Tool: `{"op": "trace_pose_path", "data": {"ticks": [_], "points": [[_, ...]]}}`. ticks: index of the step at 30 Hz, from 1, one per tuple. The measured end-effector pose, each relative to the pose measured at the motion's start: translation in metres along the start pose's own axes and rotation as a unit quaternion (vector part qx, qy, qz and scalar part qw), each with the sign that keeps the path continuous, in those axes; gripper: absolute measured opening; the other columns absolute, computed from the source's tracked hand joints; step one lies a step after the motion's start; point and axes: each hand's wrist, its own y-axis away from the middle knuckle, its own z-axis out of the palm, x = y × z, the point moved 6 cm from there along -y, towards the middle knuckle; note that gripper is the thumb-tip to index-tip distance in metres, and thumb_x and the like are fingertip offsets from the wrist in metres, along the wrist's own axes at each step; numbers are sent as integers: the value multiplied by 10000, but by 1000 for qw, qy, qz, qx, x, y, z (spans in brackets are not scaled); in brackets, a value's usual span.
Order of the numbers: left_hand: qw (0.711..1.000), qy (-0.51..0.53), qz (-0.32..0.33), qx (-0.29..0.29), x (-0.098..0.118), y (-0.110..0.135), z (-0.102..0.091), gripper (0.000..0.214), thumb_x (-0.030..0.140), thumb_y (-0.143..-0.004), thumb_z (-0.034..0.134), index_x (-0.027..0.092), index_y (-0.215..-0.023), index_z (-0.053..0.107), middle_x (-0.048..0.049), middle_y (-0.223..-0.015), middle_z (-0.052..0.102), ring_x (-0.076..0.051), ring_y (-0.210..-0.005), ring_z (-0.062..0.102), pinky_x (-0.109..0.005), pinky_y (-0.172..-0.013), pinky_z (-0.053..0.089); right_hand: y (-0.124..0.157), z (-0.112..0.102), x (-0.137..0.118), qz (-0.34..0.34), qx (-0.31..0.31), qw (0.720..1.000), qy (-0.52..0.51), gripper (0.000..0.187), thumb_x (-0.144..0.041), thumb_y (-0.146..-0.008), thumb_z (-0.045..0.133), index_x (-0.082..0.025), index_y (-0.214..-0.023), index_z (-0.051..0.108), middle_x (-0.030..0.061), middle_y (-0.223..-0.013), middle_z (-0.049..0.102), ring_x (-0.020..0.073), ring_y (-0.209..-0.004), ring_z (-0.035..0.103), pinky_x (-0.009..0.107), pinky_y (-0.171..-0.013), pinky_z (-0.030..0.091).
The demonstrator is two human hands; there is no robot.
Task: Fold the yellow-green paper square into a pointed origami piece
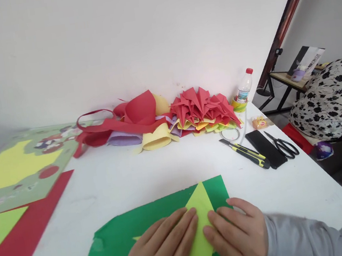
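A folded light-green paper (pixel 199 208) with a pointed tip lies on a dark green sheet (pixel 123 240) at the near edge of the white table (pixel 152 177). My left hand (pixel 162 250) lies flat on the left side of the folded paper, fingers stretched out and pressing it. My right hand (pixel 236 231) presses the right side of it, fingers flat and close together. Neither hand grips anything.
Red and yellow folded paper pieces (pixel 203 108) and curled paper scraps (pixel 138 124) pile up at the wall. A water bottle (pixel 244 87), utility knife (pixel 246 153), black case (pixel 264 148) and scissors (pixel 283 145) lie right. Coloured sheets (pixel 15 179) cover the left. A person in a floral garment (pixel 326 97) sits at right.
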Motion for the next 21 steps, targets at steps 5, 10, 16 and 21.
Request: {"op": "trace_pose_path", "data": {"ticks": [5,10,16,21], "points": [[968,201,-143,37,-40,13,1,277,219,-1002,432,193,-1178,644,-33,-1041,762,-182,-867,738,-249,-737,626,5,-9,30,113,95,981,-126,489,-493,-980,422,-141,-1305,518,144,-1062,728,257,-995,676,441,-911,509],[827,412,-375,79,-72,25,31,129,224,-875,661,175,-769,715,48,-716,755,-150,-493,682,-208,-423,597,26,32,62,350,0,872,-343,452,-476,-932,559,-176,-1269,549,140,-1105,694,233,-959,672,371,-807,566],[553,505,-648,139,-50,29,55,354,363,-495,907,149,-711,727,-37,-733,733,-199,-554,644,-246,-327,501,59,90,41,562,-141,538,-613,541,-616,-709,754,-135,-948,694,48,-746,708,126,-552,635,253,-537,533],[530,512,-667,110,-42,22,53,351,371,-456,912,164,-676,733,-17,-680,707,-186,-553,613,-238,-338,476,60,93,37,589,-179,480,-625,584,-638,-657,773,-106,-888,702,23,-615,669,97,-448,590,210,-454,478]]}}
